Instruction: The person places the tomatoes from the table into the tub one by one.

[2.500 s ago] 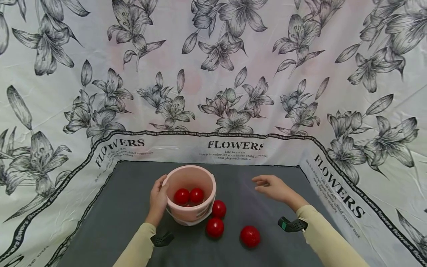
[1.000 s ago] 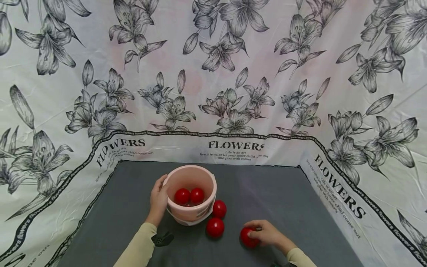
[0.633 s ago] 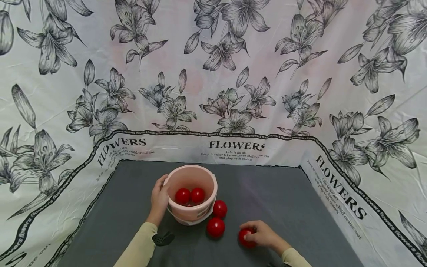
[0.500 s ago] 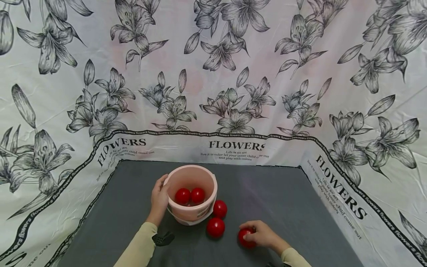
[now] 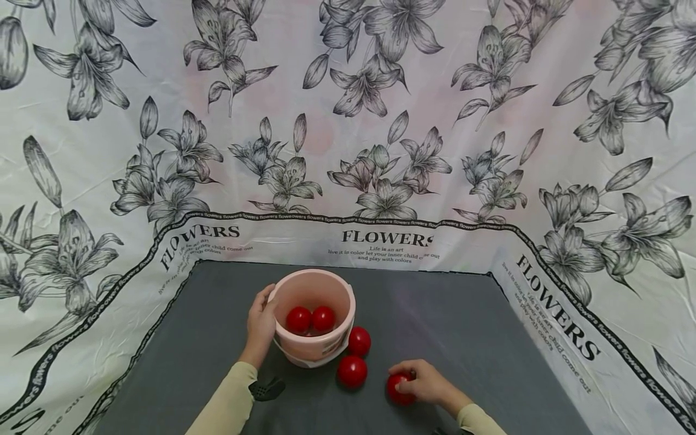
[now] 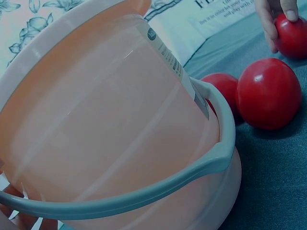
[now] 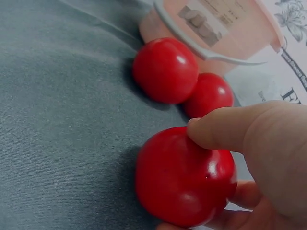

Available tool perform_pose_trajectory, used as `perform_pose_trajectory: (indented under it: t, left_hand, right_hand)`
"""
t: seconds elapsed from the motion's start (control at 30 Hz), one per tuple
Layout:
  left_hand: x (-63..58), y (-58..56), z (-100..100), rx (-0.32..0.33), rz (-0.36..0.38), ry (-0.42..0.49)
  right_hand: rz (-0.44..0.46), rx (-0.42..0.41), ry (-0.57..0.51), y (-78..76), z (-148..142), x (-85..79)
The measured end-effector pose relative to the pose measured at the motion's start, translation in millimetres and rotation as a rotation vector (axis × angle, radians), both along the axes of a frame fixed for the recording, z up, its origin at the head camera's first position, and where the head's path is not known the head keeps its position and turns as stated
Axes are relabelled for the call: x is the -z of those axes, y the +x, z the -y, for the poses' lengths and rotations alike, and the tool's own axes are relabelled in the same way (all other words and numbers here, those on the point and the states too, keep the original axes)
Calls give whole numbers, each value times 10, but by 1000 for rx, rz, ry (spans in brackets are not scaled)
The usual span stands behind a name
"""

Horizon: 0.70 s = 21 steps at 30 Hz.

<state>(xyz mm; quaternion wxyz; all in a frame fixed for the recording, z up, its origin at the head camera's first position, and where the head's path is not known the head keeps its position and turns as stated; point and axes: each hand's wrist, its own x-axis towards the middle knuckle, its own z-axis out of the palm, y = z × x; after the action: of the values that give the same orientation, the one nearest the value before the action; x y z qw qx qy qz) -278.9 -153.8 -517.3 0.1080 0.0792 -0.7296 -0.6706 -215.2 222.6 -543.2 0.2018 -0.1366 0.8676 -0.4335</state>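
My left hand (image 5: 261,326) grips the left side of a pink bucket (image 5: 313,346), up at its rim. Two red tomatoes (image 5: 298,319) show inside it. In the left wrist view the bucket's pale handle (image 6: 144,192) hangs down around its outer wall. My right hand (image 5: 428,381) holds another tomato (image 7: 180,177) low over the grey cloth, thumb on top and fingers curled round the far side. Between that hand and the bucket lie two more, a front tomato (image 5: 352,371) and a rear tomato (image 5: 359,341), close by the bucket's right side.
Dark grey cloth (image 5: 435,320) covers the table. A white curtain (image 5: 326,151) printed with lilies and the word FLOWERS stands behind it and along both sides. A label (image 7: 204,21) is on the bucket's wall.
My right hand came down from the upper right, took hold of the nearest tomato, and has since shifted it slightly left. My left hand stays on the bucket.
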Motion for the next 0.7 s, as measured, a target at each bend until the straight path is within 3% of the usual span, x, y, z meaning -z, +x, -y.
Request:
perform_pose_trajectory:
  t: [0.37, 0.7]
  left_hand:
    - [1, 18, 4, 6, -7, -10]
    - [4, 11, 8, 9, -7, -19]
  right_hand:
    - [-34, 24, 4, -131, -95, -157]
    - [-169, 104, 51, -311, -197, -582]
